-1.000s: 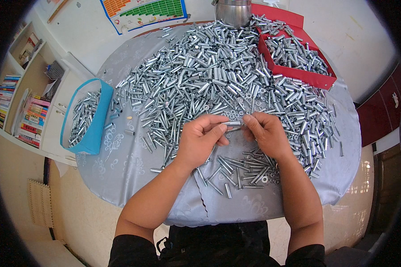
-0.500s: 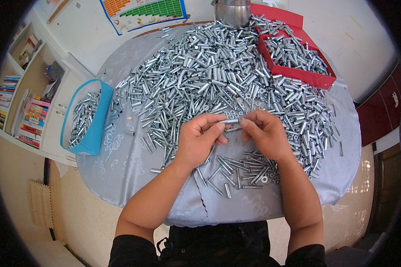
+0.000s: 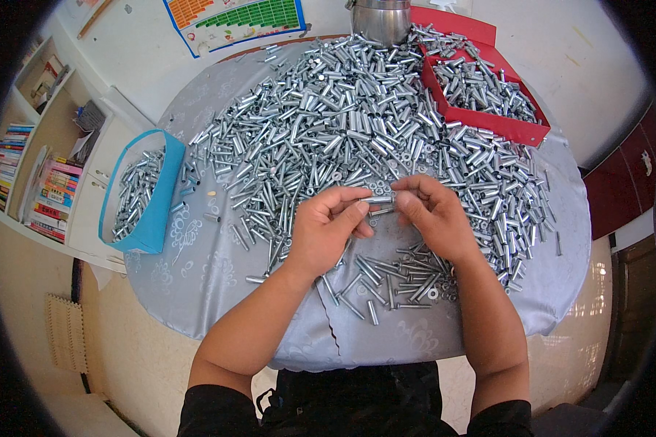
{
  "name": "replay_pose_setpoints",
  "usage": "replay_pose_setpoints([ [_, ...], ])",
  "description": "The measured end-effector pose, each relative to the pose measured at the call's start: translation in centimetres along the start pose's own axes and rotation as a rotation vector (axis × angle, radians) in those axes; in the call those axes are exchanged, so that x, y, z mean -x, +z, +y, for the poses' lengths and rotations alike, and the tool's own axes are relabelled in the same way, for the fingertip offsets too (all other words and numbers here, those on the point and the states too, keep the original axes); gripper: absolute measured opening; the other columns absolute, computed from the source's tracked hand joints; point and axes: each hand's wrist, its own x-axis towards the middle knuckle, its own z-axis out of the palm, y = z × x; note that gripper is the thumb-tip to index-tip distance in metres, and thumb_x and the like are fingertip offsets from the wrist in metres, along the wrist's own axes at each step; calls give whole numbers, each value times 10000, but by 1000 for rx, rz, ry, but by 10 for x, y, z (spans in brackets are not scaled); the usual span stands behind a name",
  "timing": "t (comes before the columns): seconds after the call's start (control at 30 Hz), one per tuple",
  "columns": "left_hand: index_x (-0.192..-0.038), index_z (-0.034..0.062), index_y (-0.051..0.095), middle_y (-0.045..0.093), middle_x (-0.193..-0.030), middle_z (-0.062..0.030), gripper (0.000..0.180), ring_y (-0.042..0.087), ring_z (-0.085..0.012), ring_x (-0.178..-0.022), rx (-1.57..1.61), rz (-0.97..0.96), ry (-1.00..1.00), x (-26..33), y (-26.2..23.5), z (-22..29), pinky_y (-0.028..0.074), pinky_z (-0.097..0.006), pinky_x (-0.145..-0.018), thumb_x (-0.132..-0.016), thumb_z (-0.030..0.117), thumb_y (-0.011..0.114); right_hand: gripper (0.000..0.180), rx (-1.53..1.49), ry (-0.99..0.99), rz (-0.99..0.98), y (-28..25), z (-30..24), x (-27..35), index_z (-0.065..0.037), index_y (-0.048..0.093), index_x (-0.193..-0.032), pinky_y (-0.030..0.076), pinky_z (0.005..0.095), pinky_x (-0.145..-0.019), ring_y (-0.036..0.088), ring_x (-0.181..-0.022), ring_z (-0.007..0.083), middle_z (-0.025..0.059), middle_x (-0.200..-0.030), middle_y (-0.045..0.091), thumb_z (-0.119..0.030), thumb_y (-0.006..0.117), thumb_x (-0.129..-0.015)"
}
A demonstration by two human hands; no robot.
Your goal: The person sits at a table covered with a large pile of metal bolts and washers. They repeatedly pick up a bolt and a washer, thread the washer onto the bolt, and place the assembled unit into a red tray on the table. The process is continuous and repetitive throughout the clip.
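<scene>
Between my two hands lies a shiny metal sleeve anchor bolt (image 3: 378, 199), held level above the table. My left hand (image 3: 326, 224) pinches its left end between thumb and fingers. At the right end of the bolt, the thumb and fingertips of my right hand (image 3: 435, 217) close in around its tip; any small part between them is too small to make out. Close beyond the hands are loose nuts and washers (image 3: 381, 187). Nearer to me, below the hands, lies a small group of bolts (image 3: 391, 280) with a few washers.
A large heap of metal sleeves and bolts (image 3: 328, 109) covers much of the cloth-covered round table (image 3: 219, 291). A blue bin (image 3: 166, 197) of metal parts stands at left. At the far right are a filled red box (image 3: 488, 125) and a steel pot (image 3: 381, 22).
My right hand's fingers and thumb have shifted slightly at the bolt's right end, the fingertips now a little farther forward. The left hand keeps its hold almost unmoved.
</scene>
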Motion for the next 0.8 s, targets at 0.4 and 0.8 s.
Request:
replay_pose_setpoints([
  [0.4,-1129,-16,634,705,-967,-95,213,657,-132,-686,3,10,-3,-1,-2,-3,537,-245,-622,-930,49,594,193,-3,-28,-31,-5,0,1,4,646,-885,438,257,-595,546,-656,88,29,-729,614,-184,647,-929],
  [0.8,-1106,-25,632,696,-933,-99,190,652,-122,-697,-7,12,-1,0,0,1,541,-235,-614,-939,55,589,241,130,31,-107,-12,-4,2,-13,662,-812,413,254,-580,519,-631,83,0,-639,571,-215,632,-941],
])
